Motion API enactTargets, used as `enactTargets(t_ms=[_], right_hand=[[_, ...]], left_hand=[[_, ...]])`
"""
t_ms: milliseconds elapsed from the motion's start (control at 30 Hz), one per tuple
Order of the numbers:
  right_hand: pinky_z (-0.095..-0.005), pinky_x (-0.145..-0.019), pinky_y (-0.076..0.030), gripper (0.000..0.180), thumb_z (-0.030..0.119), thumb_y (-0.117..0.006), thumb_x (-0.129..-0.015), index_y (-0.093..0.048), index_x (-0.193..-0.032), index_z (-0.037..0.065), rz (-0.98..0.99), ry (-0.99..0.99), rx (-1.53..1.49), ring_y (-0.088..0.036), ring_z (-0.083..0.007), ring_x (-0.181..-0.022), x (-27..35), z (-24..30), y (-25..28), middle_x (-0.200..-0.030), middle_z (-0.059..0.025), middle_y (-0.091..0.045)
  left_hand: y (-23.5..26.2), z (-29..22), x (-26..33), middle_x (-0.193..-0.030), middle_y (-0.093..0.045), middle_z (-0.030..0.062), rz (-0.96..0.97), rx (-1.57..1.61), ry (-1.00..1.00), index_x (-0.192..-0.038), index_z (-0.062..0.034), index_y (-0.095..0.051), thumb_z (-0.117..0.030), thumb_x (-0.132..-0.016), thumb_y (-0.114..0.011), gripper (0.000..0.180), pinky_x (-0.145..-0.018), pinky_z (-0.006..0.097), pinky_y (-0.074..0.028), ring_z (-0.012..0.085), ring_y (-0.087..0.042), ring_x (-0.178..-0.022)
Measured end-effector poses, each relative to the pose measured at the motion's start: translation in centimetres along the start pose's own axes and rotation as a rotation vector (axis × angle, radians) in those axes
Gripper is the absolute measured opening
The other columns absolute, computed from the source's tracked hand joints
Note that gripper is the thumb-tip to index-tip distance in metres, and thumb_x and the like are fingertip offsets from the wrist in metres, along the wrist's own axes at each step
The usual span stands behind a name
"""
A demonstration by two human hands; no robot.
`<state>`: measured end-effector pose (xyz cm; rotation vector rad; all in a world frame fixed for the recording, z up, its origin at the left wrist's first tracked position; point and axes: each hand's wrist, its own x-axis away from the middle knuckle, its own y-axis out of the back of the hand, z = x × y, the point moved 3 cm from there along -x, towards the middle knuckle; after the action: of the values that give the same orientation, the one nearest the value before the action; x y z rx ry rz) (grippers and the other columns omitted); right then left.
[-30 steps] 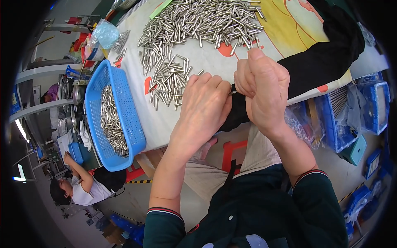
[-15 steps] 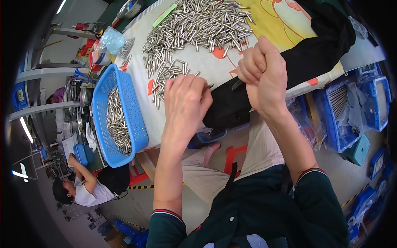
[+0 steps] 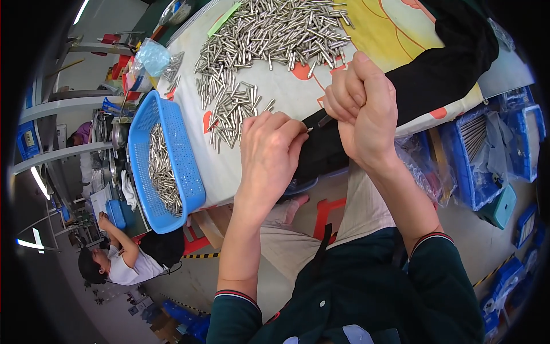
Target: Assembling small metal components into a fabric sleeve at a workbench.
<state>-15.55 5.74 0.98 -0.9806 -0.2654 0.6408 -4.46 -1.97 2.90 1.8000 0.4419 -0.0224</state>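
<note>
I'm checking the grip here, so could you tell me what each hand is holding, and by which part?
The right hand is fisted around a small dark rod, only its tip showing. The left hand pinches a thin metal pin near its end.

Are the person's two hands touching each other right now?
Apart. The head view shows dark cloth in a plain gap between the left hand and the fisted right hand, which grips a small metal pin.
</note>
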Motion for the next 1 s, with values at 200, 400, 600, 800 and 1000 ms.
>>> enactTargets(t_ms=[200,400,600,800,1000], right_hand=[[-0.0237,-0.038,-0.016,0.042,0.02,-0.044,-0.095,-0.031,-0.056,0.011,-0.002,-0.011,-0.013,-0.021,-0.0041,-0.041,0.1,-0.9,0.0,-0.048,0.005,-0.027],[-0.0247,-0.041,-0.018,0.043,0.022,-0.036,-0.097,-0.028,-0.056,0.011,0.006,-0.046,0.094,-0.018,-0.0075,-0.04,0.2,-0.6,-0.4,-0.047,0.002,-0.027],[-0.0247,-0.041,-0.019,0.043,0.022,-0.037,-0.096,-0.027,-0.056,0.011,0.008,-0.039,0.131,-0.018,-0.0073,-0.041,0.2,-0.7,-0.6,-0.047,0.0021,-0.027],[-0.0247,-0.041,-0.018,0.044,0.022,-0.038,-0.096,-0.029,-0.055,0.01,0.028,-0.045,0.172,-0.019,-0.0069,-0.041,0.1,-0.8,-1.0,-0.048,0.0017,-0.028],[-0.0242,-0.042,-0.019,0.044,0.02,-0.04,-0.097,-0.032,-0.055,0.008,0.08,0.049,0.319,-0.022,-0.0062,-0.043,0.6,-1.6,-1.7,-0.049,0.0018,-0.029]], left_hand=[[-0.1,-0.1,0.0,-0.069,-0.058,0.0063,0.006,-0.004,0.008,-0.073,-0.0036,-0.064,-0.005,-0.068,-0.068,0.007,-0.069,0.035,-0.038,0.025,-0.053,-0.071],[-0.1,-0.1,0.0,-0.07,-0.057,0.0065,-0.006,0.017,0.014,-0.073,-0.0037,-0.064,-0.005,-0.068,-0.068,0.007,-0.068,0.035,-0.037,0.0251,-0.052,-0.07],[-0.2,0.0,0.1,-0.069,-0.057,0.0068,-0.019,0.025,0.011,-0.073,-0.0033,-0.063,-0.005,-0.068,-0.068,0.007,-0.067,0.036,-0.038,0.0253,-0.052,-0.07],[-0.4,0.6,0.0,-0.069,-0.056,0.0084,-0.012,0.107,0.02,-0.073,-0.0012,-0.062,-0.002,-0.067,-0.068,0.008,-0.066,0.037,-0.041,0.0271,-0.052,-0.069],[-0.6,1.0,-0.1,-0.068,-0.053,0.0089,0.009,0.178,0.008,-0.072,-0.0012,-0.06,0.001,-0.065,-0.066,0.009,-0.065,0.038,-0.04,0.0275,-0.051,-0.069]])
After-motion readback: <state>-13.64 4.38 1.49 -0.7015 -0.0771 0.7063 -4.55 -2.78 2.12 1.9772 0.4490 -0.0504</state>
